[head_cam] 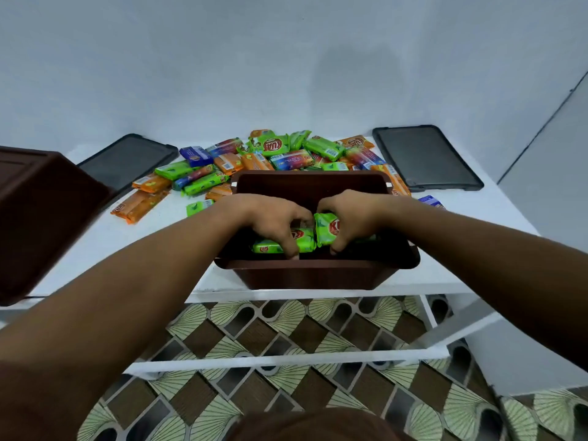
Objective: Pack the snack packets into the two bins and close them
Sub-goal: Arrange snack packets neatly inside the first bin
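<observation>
Inside the brown bin (pixel 318 272) at the table's (pixel 445 275) near edge, green snack packets (pixel 305 245) lie flat; left hand (pixel 273 222) presses curled fingers on one, right hand (pixel 346 218) pinches another green packet (pixel 326 229). Behind, loose packets (pixel 280 157) are heaped between two dark lids (pixel 426 157). A second bin (pixel 41 218) stands at left.

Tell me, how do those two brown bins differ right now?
The middle bin sits upright and open, with green packets and both hands inside; the left bin looks tipped, its inside unseen. The middle bin shows whole; the left bin is cropped. Both are dark brown.
</observation>
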